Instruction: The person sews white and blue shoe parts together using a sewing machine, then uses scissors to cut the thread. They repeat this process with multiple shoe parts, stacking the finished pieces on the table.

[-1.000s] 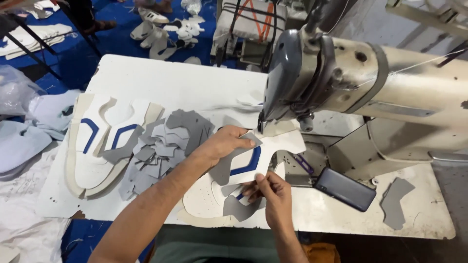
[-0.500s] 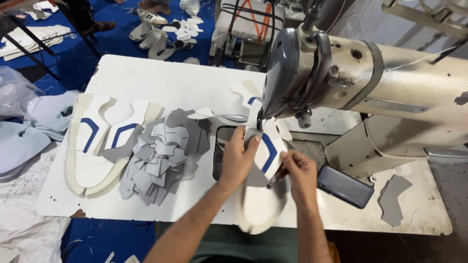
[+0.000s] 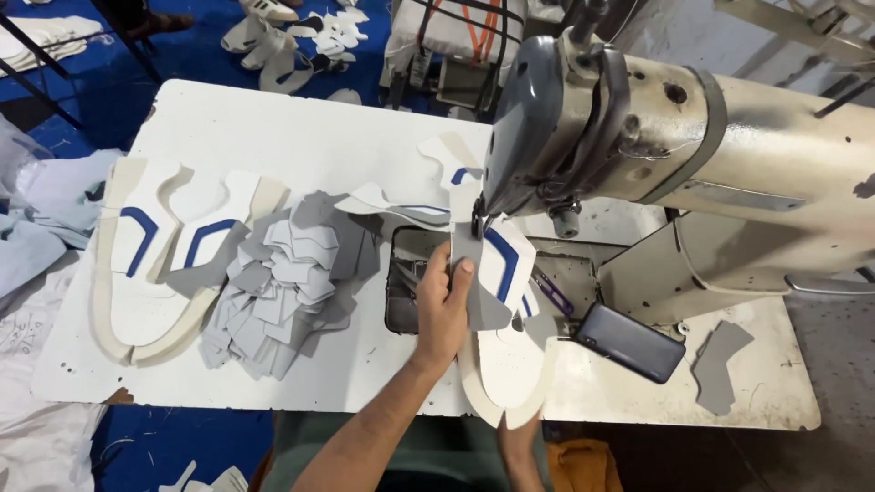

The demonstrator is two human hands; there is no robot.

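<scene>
Lying under the sewing machine (image 3: 583, 118) head, a white shoe upper (image 3: 507, 351) with a blue stripe is seen, its long axis running from the needle back toward the person. A grey patch (image 3: 478, 292) is pinched against it by the left hand (image 3: 444, 310), fingers closed on the patch's edge, just left of the needle. The right hand (image 3: 518, 446) is nearly hidden beneath the upper's near end; its grip cannot be told. Grey cut pieces (image 3: 283, 282), finished uppers (image 3: 169, 260) and a phone (image 3: 629, 342) are spread across the tabletop (image 3: 301, 137).

Single head view, looking steeply down, close over sewing machine (image 3: 638, 155) table (image 3: 273, 128).
</scene>
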